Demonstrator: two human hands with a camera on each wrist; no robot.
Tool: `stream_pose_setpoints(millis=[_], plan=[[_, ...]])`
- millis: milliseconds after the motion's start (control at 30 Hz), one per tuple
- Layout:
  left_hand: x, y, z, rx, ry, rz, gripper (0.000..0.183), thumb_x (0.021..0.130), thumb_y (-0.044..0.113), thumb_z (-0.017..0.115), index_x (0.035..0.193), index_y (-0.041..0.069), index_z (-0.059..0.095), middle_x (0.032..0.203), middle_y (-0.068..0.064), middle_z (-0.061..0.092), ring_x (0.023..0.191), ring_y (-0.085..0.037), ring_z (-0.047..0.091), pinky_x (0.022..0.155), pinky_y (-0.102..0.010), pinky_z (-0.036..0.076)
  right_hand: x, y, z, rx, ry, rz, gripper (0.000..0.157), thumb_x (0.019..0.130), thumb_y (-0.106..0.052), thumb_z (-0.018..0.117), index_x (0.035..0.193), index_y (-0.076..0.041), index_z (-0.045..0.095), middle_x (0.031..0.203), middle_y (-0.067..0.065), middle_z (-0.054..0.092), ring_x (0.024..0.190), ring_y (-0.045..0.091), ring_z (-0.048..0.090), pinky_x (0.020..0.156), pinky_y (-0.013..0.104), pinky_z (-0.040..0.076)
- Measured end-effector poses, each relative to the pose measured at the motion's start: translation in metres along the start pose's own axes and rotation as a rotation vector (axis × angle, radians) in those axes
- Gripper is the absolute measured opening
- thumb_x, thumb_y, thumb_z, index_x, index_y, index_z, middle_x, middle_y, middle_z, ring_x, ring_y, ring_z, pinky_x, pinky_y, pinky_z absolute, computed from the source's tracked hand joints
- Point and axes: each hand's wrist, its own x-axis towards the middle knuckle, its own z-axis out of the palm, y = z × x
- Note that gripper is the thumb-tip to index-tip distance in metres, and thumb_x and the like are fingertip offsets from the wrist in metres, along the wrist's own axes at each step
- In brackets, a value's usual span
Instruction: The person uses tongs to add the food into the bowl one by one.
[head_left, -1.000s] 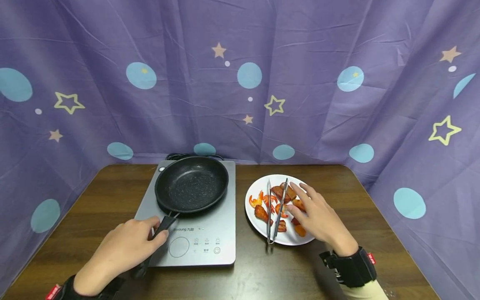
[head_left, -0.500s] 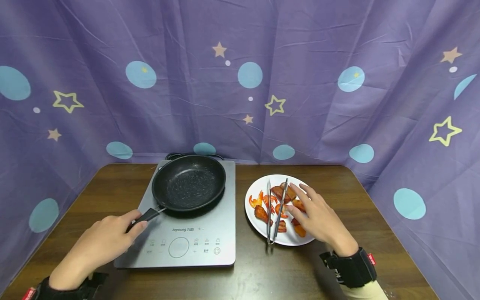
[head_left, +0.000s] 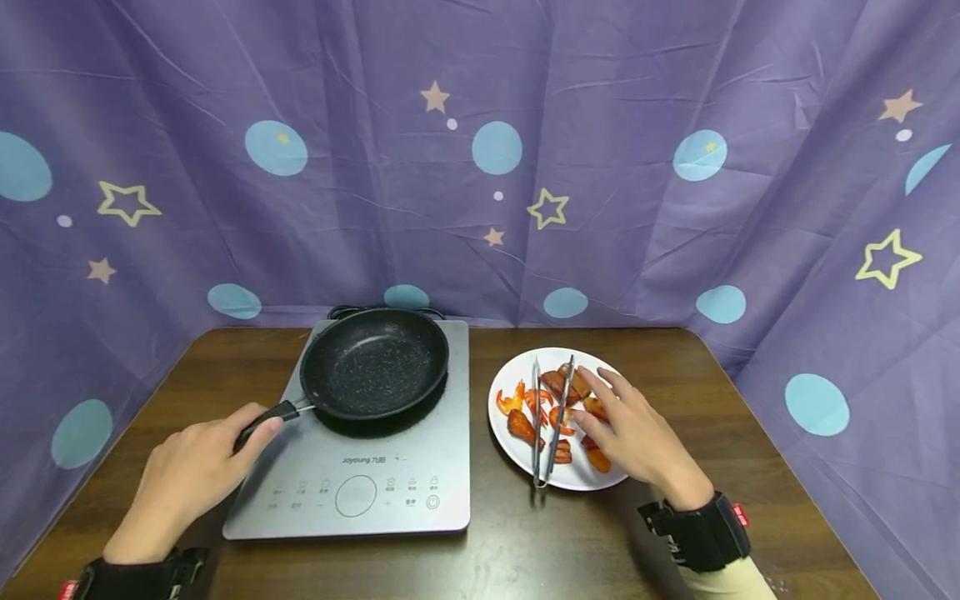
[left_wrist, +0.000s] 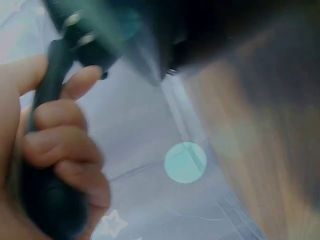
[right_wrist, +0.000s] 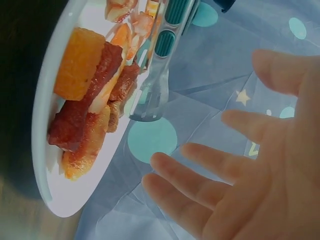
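Note:
A black frying pan is over the back of a silver induction cooktop, its inside bare. My left hand grips the pan's handle; in the left wrist view the fingers curl fully round it. At the right, a white plate bears several pieces of cooked meat and shrimp. Metal tongs lie across the food, legs spread. My right hand hovers over the plate's right side, fingers apart, and holds nothing, as the right wrist view shows.
A brown wooden table bears everything. Behind it hangs a purple curtain with stars and dots. A black cable lies behind the cooktop.
My left hand has moved the pan slightly left, and its handle has swung leftward, uncovering the cooktop's left front. The right hand, tongs and plate stay put.

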Motion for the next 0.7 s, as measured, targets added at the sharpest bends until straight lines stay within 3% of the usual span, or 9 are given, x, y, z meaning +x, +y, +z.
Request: stream_pose_setpoints(millis=[67, 233, 333, 500, 700], plan=[[0.001, -0.003, 0.005, 0.039, 0.064, 0.006, 0.053, 0.097, 0.061, 0.04, 0.129, 0.02, 0.053, 0.06, 0.003, 0.051, 0.047, -0.015, 0.042, 0.036, -0.034, 0.03, 0.001, 0.0, 0.002, -0.003, 0.011, 0.001, 0.062, 0.096, -0.055, 0.048, 0.149, -0.03, 0.029, 0.145, 0.011, 0.035, 0.128, 0.034, 0.037, 0.093, 0.06, 0.037], [0.001, -0.006, 0.012, 0.089, 0.186, 0.042, 0.046, 0.095, 0.058, 0.048, 0.123, 0.021, 0.057, 0.052, 0.006, 0.044, 0.043, -0.013, 0.037, 0.035, -0.032, 0.026, 0.003, -0.001, 0.008, -0.019, 0.048, 0.018, 0.069, 0.094, -0.065, 0.041, 0.147, -0.02, 0.035, 0.132, 0.008, 0.046, 0.118, 0.028, 0.046, 0.09, 0.054, 0.042], [0.001, -0.006, 0.015, 0.107, 0.233, 0.07, 0.042, 0.095, 0.055, 0.052, 0.119, 0.022, 0.059, 0.047, 0.007, 0.037, 0.041, -0.013, 0.033, 0.033, -0.031, 0.024, 0.005, -0.005, 0.011, -0.03, 0.073, 0.037, 0.066, 0.094, -0.059, 0.048, 0.143, -0.016, 0.039, 0.124, 0.011, 0.05, 0.111, 0.03, 0.05, 0.087, 0.053, 0.044], [0.0, -0.005, 0.014, 0.128, 0.256, 0.082, 0.04, 0.094, 0.054, 0.054, 0.117, 0.021, 0.059, 0.048, 0.007, 0.037, 0.04, -0.013, 0.032, 0.033, -0.031, 0.023, 0.006, -0.012, 0.02, -0.106, 0.128, 0.046, 0.064, 0.09, -0.052, 0.059, 0.131, -0.004, 0.05, 0.11, 0.015, 0.055, 0.096, 0.035, 0.056, 0.081, 0.052, 0.046], [0.0, -0.006, 0.016, 0.133, 0.269, 0.092, 0.037, 0.094, 0.053, 0.055, 0.113, 0.022, 0.059, 0.047, 0.007, 0.035, 0.04, -0.013, 0.031, 0.033, -0.031, 0.023, 0.011, -0.032, 0.03, -0.122, 0.078, 0.106, 0.068, 0.084, -0.061, 0.06, 0.122, -0.006, 0.051, 0.1, 0.01, 0.06, 0.082, 0.031, 0.061, 0.063, 0.047, 0.048]])
